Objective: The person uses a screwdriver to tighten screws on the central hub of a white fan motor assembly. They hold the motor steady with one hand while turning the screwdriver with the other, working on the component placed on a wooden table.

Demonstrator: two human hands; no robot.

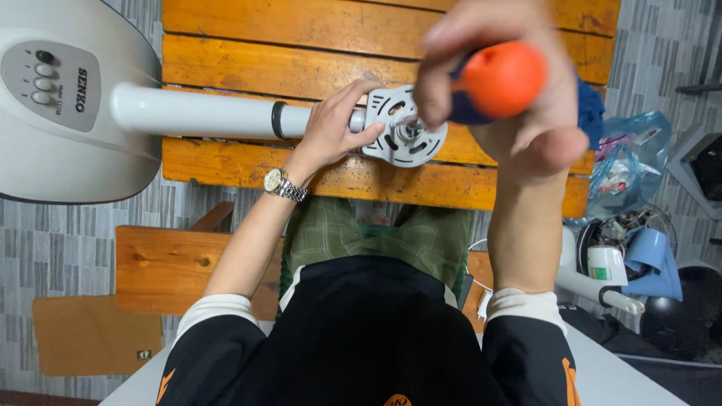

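Only the head view is given, looking straight down. At the right edge, a crumpled, translucent blue plastic bag (630, 154) is seen on the grey tiled floor; small coloured items are held inside it, but what they are cannot be told. Nearer, a round dark wire basket (602, 237) is seen with a white cylinder and a pale blue plastic piece (653, 263) lying over it.

The left hand (331, 131) is reached far from the body and is closed around the white stand pole (203, 113) just left of the round metal mounting plate (406, 128), with the thumb laid along the pole's near side towards the plate. A metal wristwatch (283, 184) is worn on that wrist. The right hand (496, 83) is raised close to the camera and blurred; it is wrapped around a screwdriver (500, 79) with a smooth orange handle cap and a dark blue grip, held above the plate's centre. The shaft is hidden, so contact with the plate cannot be told.

The plate is flat, pale grey and pierced by curved slots. The pole lies across an orange-stained wooden slat table (316, 37) and is joined at the left to a glossy white fan base (60, 113) with a grey button panel. A wooden bench (165, 267) is seen near the person's green checked trousers.
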